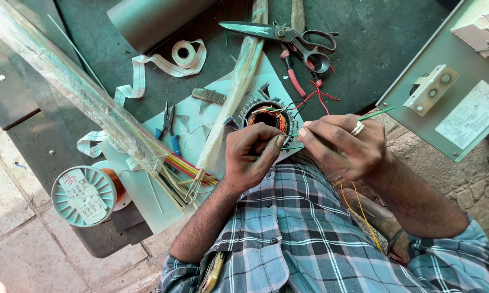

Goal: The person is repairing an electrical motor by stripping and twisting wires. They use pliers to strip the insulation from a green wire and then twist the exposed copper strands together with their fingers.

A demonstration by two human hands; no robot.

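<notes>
A round motor stator [267, 115] with copper windings lies on a pale sheet [193, 122] on the dark bench. Thin green, red and black wires lead from it toward me. My left hand [251, 154] pinches a thin green wire [292, 144] at its fingertips, just below the stator. My right hand [339, 142], with a ring on one finger, pinches the same green wire from the right; its far end [375, 114] sticks out past the knuckles. The fingertips of both hands almost touch.
Large scissors [285, 33] and red-handled pliers [293, 76] lie behind the stator. Blue-handled pliers [169, 127], a roll of white tape [184, 53], a copper wire spool [84, 195] and long bags of coloured sleeving [82, 92] lie at left. A grey panel [450, 103] stands right.
</notes>
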